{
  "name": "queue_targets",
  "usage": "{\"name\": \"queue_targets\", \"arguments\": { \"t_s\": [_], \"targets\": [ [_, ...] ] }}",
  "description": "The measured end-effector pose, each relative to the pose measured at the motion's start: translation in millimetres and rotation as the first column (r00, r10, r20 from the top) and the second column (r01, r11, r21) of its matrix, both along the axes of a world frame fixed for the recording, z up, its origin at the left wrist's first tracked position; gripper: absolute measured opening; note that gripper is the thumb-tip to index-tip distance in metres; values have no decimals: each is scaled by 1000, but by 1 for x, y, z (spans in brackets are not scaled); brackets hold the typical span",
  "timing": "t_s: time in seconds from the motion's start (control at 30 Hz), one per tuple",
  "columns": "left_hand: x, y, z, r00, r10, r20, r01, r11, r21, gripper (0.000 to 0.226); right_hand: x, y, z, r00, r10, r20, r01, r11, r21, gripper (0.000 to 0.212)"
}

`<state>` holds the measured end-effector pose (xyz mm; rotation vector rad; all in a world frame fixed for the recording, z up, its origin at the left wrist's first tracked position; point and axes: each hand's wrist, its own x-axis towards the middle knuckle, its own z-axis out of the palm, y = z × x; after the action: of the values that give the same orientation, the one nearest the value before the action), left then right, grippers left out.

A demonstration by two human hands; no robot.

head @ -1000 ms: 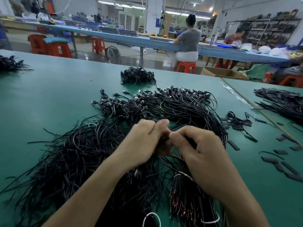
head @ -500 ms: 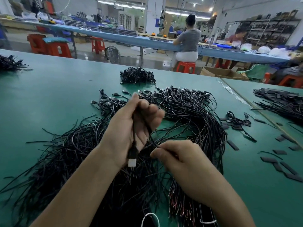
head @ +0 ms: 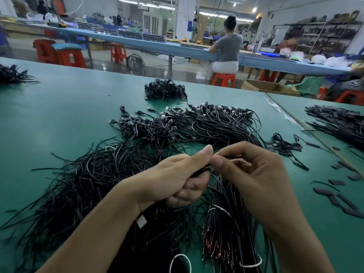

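Head view is showing a banded wire bundle [head: 226, 233] lying nearest on the green surface [head: 59, 115]; just above it, the left hand [head: 173, 180] and right hand [head: 256, 180] are meeting, each grip pinching one black cable [head: 203, 171]; beyond, loose cable heaps [head: 206, 123] are sprawling.

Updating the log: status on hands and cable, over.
Left hand grips cable. Right hand pinches same cable beside left thumb. Piles beneath, nothing blocking.

Hands [head: 208, 174] over cable pile [head: 94, 184] on table [head: 59, 107]; small bundle [head: 165, 89] behind.
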<state>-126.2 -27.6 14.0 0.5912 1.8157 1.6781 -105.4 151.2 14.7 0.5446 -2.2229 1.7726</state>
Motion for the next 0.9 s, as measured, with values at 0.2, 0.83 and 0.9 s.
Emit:
{"name": "queue_targets", "arguments": {
  "t_s": [0.2, 0.83, 0.9],
  "targets": [
    [1, -5, 0, 998, -31, 63, 23, 991, 131, 59, -1, -3, 0, 986, 143, 85, -140, 989, -40, 11],
    [2, 10, -7, 945, 284, 163, -296, 953, 57, 65, 3, -23, -4, 966, -213, -150, 222, 974, 45, 12],
    [-1, 7, -9, 909, 400, 121, -406, 913, 31, 55, -1, -20, -9, 960, -269, -82, 278, 950, 139, 20]
  ]
}}
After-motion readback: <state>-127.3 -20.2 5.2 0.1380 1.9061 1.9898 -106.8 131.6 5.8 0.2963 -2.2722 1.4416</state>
